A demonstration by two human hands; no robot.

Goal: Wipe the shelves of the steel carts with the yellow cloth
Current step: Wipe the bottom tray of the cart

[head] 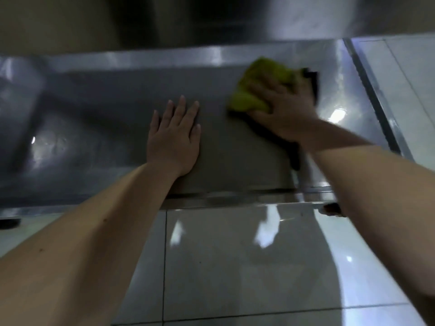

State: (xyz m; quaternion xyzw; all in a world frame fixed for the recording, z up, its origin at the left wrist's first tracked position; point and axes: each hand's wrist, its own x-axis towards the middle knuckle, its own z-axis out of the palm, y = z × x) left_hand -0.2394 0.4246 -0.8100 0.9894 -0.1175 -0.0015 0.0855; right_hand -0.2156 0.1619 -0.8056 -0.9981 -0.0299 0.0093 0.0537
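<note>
At upper right the yellow cloth point(255, 90) is pressed onto the steel shelf point(94, 118) by the spread fingers of the right hand point(286, 111); the left hand point(174, 140) is laid flat, fingers straight.

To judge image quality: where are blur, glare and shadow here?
Head view: the right hand, pressing the yellow cloth, is smeared by motion; the left hand, flat on the steel shelf, is sharper; glare spots sit on the shelf and the floor tiles; a dark shadow lies beside the right hand.

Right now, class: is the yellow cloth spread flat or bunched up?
Bunched: the yellow cloth shows lumpy folds under the right hand on the shelf.
</note>
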